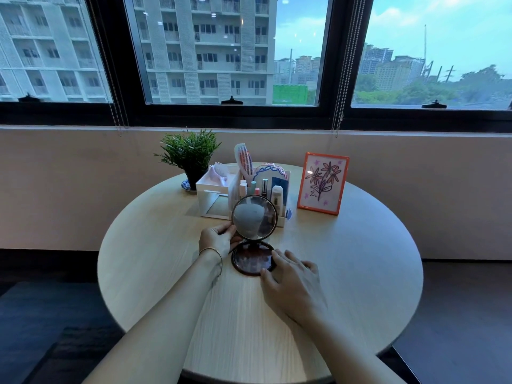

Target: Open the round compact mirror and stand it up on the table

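The round compact mirror [254, 217] with a dark brown rim stands open in the middle of the round wooden table [360, 259]. Its lower half lies flat on the table and its upper half stands upright, glass towards me. My left hand [217, 239] pinches the left edge of the upright half. My right hand [291, 278] rests with fingers spread on the right edge of the flat half, thumb at its front rim.
Just behind the mirror stands a white organiser [219, 189] with a comb, brush and cosmetics. A potted plant [191, 159] stands at the back left, an orange picture frame [322, 184] at the back right. A window wall lies beyond the table.
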